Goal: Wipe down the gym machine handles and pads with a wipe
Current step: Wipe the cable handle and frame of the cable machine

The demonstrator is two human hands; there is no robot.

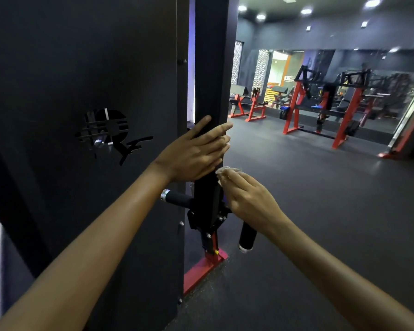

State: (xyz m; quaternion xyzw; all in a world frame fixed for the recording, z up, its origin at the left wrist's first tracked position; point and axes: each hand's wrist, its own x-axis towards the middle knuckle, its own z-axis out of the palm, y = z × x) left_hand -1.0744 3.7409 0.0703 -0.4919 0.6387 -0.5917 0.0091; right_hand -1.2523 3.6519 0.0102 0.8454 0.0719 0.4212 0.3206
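A black upright column (212, 68) of a gym machine stands right in front of me. My left hand (196, 151) lies flat against it with straight fingers. Just below, my right hand (246, 197) holds a crumpled white wipe (225, 172) against the column's right edge. Under the hands a black carriage carries two black grip handles: one handle (177, 198) sticks out to the left with a silver end cap, the other handle (247, 236) hangs down at the right, partly hidden by my right hand.
A black panel (93, 115) with a cut-out logo fills the left side. The column stands on a red base plate (204, 268). Dark rubber floor (320, 199) spreads to the right. Red and black benches and racks (320, 108) stand by a mirrored wall at the back.
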